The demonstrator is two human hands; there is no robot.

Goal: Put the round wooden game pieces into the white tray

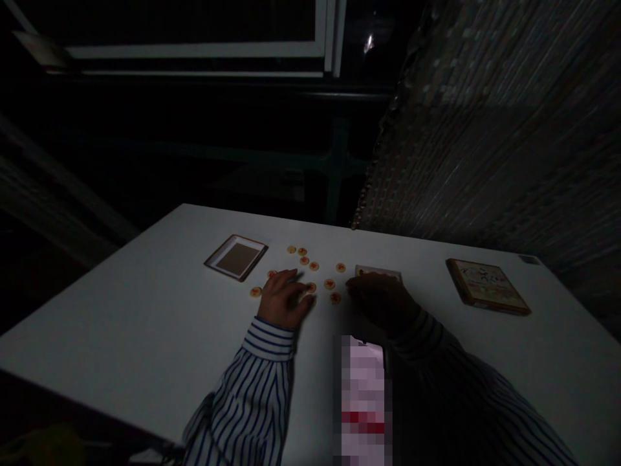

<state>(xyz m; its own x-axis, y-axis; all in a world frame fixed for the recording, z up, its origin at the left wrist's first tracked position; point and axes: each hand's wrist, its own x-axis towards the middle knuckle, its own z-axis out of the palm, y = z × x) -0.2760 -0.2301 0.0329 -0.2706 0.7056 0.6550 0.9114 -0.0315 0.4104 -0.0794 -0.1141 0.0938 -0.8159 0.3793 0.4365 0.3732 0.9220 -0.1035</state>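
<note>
Round Chinese chess pieces (329, 284) with red characters lie scattered on the white table. Among them rests my left hand (284, 299), its fingers apart. Its thumb and fingertips are close beside a few pieces, and one piece (255, 292) lies just left of its wrist. My right hand (383, 301) is in deep shadow, bent over the near side of a pale open box (378, 270). That hand covers most of the box, and its fingers are too dark to make out. Nearest to its fingertips is another red-marked piece (335, 298).
An open box part (236, 257) with a brown bottom lies at the left. A printed box lid (488, 285) is at the right. Near me on the table is a lit phone (363, 395), its screen blurred. A bead curtain (466, 142) hangs behind the table's far right edge.
</note>
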